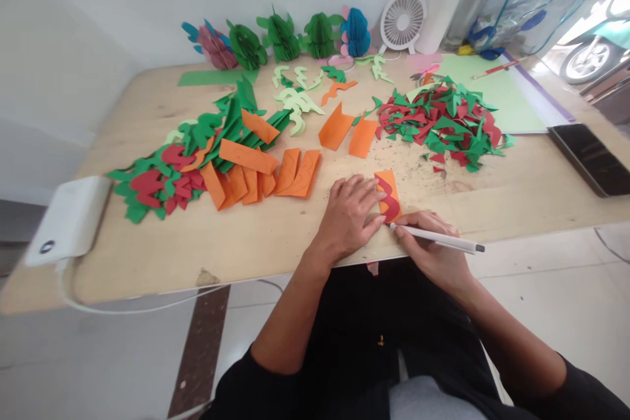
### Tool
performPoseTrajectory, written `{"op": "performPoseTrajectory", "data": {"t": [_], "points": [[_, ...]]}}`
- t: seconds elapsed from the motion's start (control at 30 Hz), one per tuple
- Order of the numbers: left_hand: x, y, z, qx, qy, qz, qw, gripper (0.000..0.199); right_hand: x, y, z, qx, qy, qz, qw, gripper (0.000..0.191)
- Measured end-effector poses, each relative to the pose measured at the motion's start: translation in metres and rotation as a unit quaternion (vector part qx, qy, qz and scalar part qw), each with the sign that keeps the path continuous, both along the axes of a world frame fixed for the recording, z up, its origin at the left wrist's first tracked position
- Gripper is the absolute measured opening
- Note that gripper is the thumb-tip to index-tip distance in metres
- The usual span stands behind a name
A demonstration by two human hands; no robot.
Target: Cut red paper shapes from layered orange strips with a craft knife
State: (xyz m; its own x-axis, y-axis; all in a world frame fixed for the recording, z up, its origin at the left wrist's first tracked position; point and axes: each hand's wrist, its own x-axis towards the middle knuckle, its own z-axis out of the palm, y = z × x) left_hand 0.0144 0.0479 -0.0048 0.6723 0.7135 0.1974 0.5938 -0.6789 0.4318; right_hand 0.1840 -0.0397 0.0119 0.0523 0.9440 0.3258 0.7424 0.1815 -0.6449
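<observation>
A red wavy paper cutout [391, 203] lies on an orange paper piece [386, 178] near the table's front edge. My left hand [348, 215] is laid flat, fingers extended, its fingertips touching the left side of these papers. In my right hand [436, 256] is a white pen [433, 236], gripped near its tip, which meets the lower end of the papers. Left of my hands are folded orange paper pieces [300, 174], some with pencilled wavy lines. Two more folded orange pieces [337, 128] stand just beyond my left hand.
A heap of red and green scraps [447, 119] lies at the right, near a black phone [590, 157]. Green and red cutouts [147, 187] pile up at the left beside a white power bank [73, 220]. Along the wall stand honeycomb paper figures [283, 38] and a small fan [403, 21].
</observation>
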Motion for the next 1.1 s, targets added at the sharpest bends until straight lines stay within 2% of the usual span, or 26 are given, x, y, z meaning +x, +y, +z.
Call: {"op": "performPoseTrajectory", "data": {"t": [0.3,0.63,1.1], "points": [[0.0000,0.0001,0.0016,-0.003,0.006,0.001,1.000,0.034,0.0045,-0.0008,0.0009,-0.019,0.001,-0.018,1.000,0.010],[-0.0002,0.0003,-0.0001,0.003,0.005,-0.002,1.000,0.034,-0.0016,-0.0007,-0.0006,0.008,-0.001,-0.001,1.000,0.010],[0.0002,-0.0002,0.0015,-0.003,0.005,0.000,1.000,0.034,0.0033,-0.0007,-0.0009,-0.006,-0.006,-0.022,1.000,0.009]]}}
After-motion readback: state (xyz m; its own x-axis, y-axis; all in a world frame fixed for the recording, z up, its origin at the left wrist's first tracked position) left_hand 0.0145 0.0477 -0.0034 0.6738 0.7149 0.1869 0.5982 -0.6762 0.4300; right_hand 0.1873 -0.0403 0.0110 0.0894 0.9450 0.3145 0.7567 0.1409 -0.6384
